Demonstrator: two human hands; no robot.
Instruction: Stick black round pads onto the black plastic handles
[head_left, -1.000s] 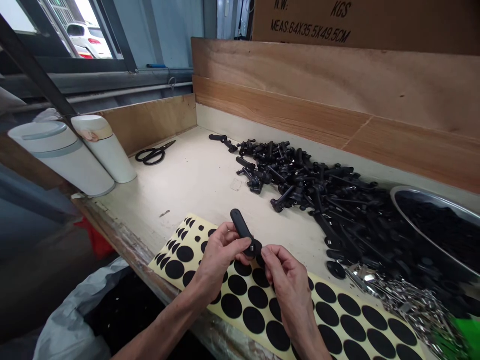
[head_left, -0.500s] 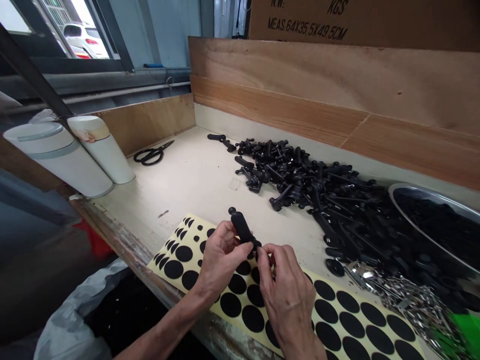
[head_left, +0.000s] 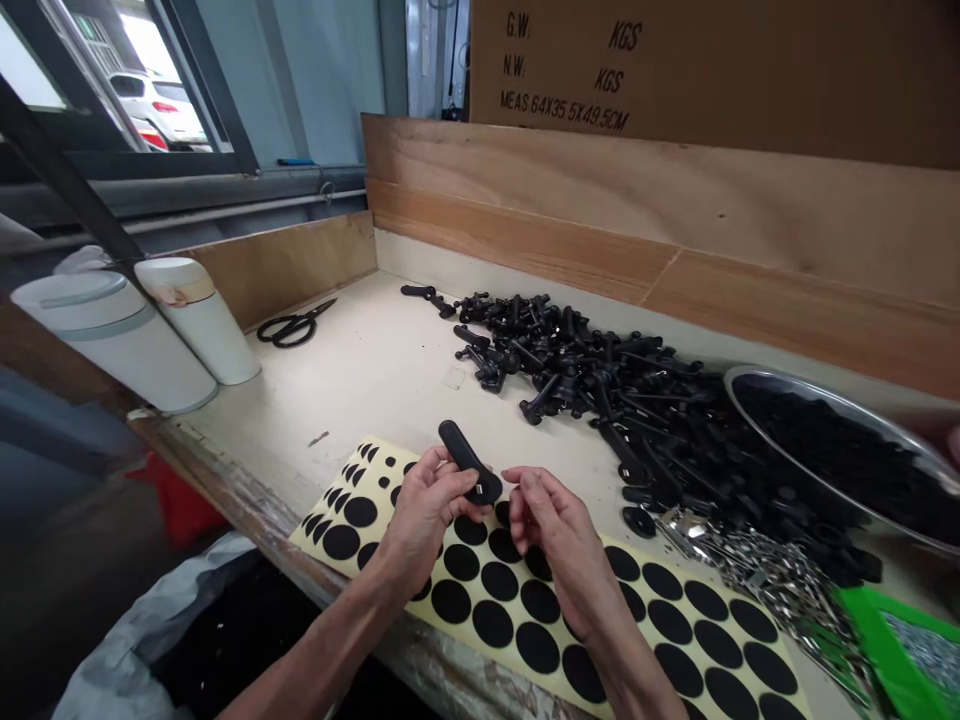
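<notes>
My left hand [head_left: 424, 510] is closed on a black plastic handle part [head_left: 466, 461], which points up and away to the left. Just to its right, my right hand [head_left: 551, 530] has thumb and fingertips pinched near the part's round end; what they hold, if anything, is too small to make out. Both hands hover over a yellow sheet of round black stickers [head_left: 675, 625] lying along the table's front edge.
A big pile of black handle parts [head_left: 600, 375] covers the table's middle and right. A metal bowl [head_left: 832, 440] of black pieces, shiny metal clips [head_left: 757, 570] and a green tray [head_left: 900, 650] lie right. Scissors [head_left: 292, 322] and two white containers [head_left: 150, 325] stand left.
My right hand has drawn slightly back from the part's round end. The camera view has shifted a little, moving everything left and down.
</notes>
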